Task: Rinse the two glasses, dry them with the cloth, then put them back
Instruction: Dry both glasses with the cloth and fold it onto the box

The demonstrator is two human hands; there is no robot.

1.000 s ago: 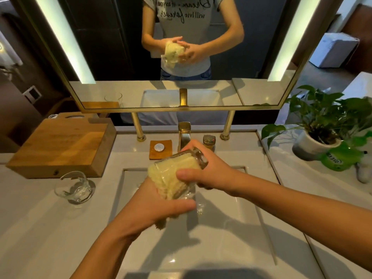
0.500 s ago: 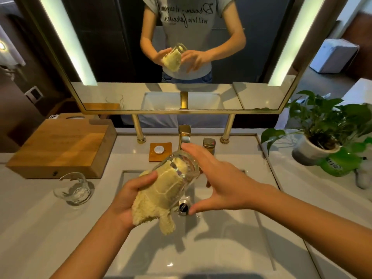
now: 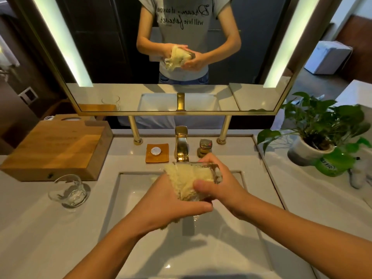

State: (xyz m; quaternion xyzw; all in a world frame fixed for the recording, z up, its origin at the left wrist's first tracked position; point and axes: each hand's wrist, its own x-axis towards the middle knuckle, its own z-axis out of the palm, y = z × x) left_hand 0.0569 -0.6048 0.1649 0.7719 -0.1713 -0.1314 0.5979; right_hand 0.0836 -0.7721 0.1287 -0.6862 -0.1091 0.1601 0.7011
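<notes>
Mid-frame over the sink (image 3: 124, 198): right hand (image 3: 221, 190) clamped round the glass (image 3: 209, 171), left hand (image 3: 171, 202) closed on the cloth (image 3: 185, 178) — best turning slowly, gripping firmly, wiping evenly.

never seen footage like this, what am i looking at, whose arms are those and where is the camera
There is no machine here: the arms belong to a person wearing a wide-angle camera on the head, looking forward and down, so you see what they see. The mirror above shows the same person reflected.

They stand at a white rectangular sink with a gold tap. The left hand grips a fluffy yellow cloth stuffed into a clear drinking glass, which the right hand holds on its side over the basin.

On the white counter, left of the sink, a second clear glass stands beside a wooden box. A potted green plant sits on the right.
</notes>
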